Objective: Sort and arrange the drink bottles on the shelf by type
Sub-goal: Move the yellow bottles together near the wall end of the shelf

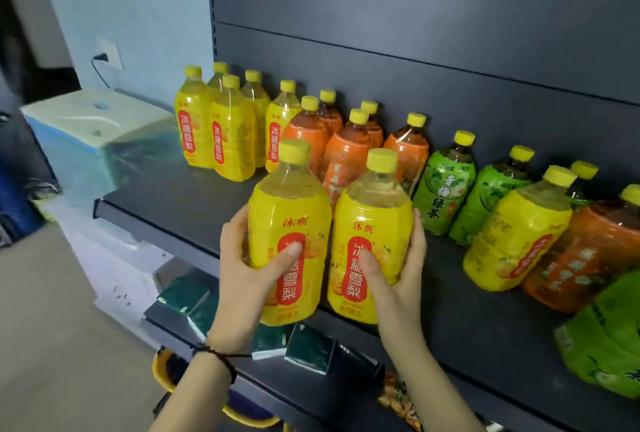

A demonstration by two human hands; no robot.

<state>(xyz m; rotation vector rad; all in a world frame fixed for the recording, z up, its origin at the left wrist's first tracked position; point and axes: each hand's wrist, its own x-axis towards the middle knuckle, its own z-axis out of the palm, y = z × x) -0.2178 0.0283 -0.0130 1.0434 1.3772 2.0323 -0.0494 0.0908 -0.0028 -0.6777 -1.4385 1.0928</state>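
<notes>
My left hand [246,272] grips a yellow-label pear drink bottle [289,217], held upright at the front edge of the dark shelf [180,203]. My right hand [398,269] grips a second yellow bottle [374,220] right beside it. Several yellow bottles [221,130] stand grouped at the shelf's back left. Several orange-label bottles [346,151] stand behind the held pair. Green-label tea bottles [446,189] stand to the right, with another yellow bottle [519,234] and an orange bottle [588,255] mixed in beyond them.
More green bottles [609,338] crowd the near right. A lower shelf holds dark green packs [308,345]. A yellow basket [166,379] sits below. A white and blue box [90,120] stands left of the shelf by the wall.
</notes>
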